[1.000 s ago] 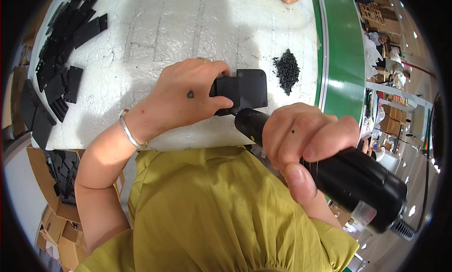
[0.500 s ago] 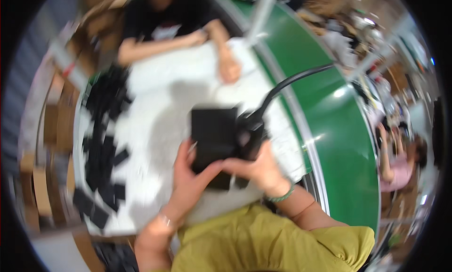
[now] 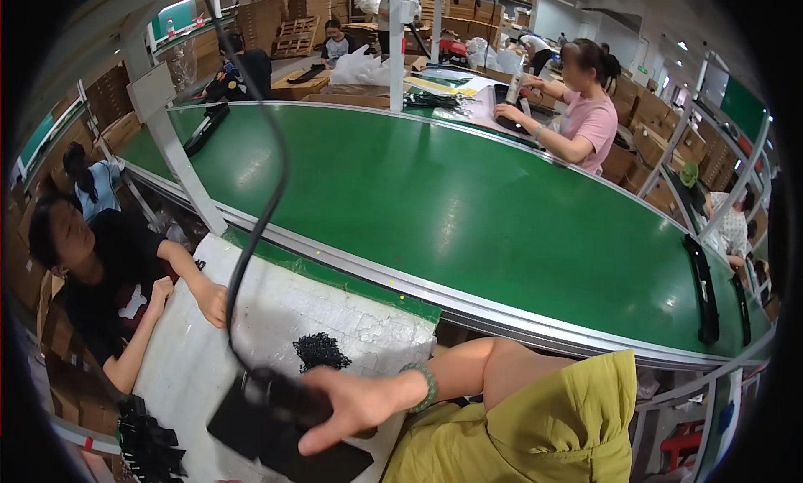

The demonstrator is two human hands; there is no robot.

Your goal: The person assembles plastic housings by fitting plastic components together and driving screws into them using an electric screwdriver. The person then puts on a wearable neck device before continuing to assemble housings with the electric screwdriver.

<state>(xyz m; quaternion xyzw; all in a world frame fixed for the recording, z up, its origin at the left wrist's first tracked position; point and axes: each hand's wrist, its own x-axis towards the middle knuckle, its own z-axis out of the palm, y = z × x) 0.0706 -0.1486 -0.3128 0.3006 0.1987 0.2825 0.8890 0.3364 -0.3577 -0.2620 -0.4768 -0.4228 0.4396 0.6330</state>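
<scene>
My right hand, with a green beaded bracelet at the wrist, is closed around a black corded tool near the lower edge. The thumb stretches along the near side of it; the exact kind of tool is blurred. From its top a black cable curves upward. Beneath the tool and hand lies a flat black piece on the white worktable. A cluster of small black parts sits just beyond my right hand. My left hand is out of view.
A green conveyor with a metal rail runs past the table's far side. Black pieces are heaped at lower left. A co-worker in black rests their arms on the table's left. Long black parts lie on the belt's right end.
My view has swung up and to the right, bringing the conveyor and room into sight. My left hand has left the picture. My right hand has closed round the tool.
</scene>
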